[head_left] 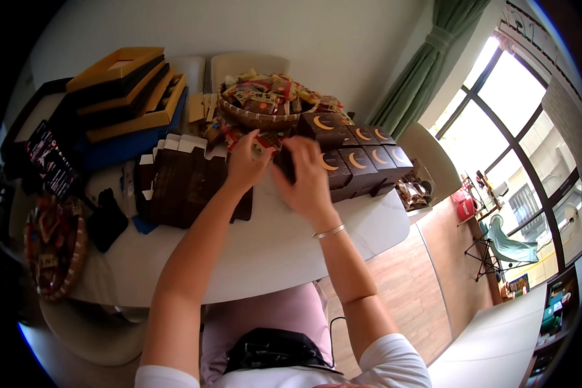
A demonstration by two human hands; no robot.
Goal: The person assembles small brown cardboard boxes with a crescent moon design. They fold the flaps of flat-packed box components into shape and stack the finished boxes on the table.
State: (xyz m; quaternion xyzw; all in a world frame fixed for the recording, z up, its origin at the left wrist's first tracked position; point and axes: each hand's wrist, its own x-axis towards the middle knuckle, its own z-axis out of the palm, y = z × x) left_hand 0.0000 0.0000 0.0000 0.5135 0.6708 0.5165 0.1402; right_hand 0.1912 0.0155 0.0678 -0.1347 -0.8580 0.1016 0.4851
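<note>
My left hand [247,161] pinches a small red-and-green wrapped snack packet [269,140] over the middle of the table. Just right of it, my right hand [304,180], slightly blurred, curls its fingers and thumb around a dark brown box [284,161], mostly hidden by the hand. Beyond both hands sits a woven basket [258,120] heaped with wrapped snacks. Stacked at the right are several dark boxes [359,160] printed with a gold crescent. Flat, unfolded dark cartons [184,187] lie left of my left forearm.
Black-and-gold box trays [119,84] are piled at the back left. A phone-like lit screen [50,158] leans near a second snack basket [57,249] at the left edge. Bagged snacks [412,194] rest on a chair [433,161] beyond the table's right end.
</note>
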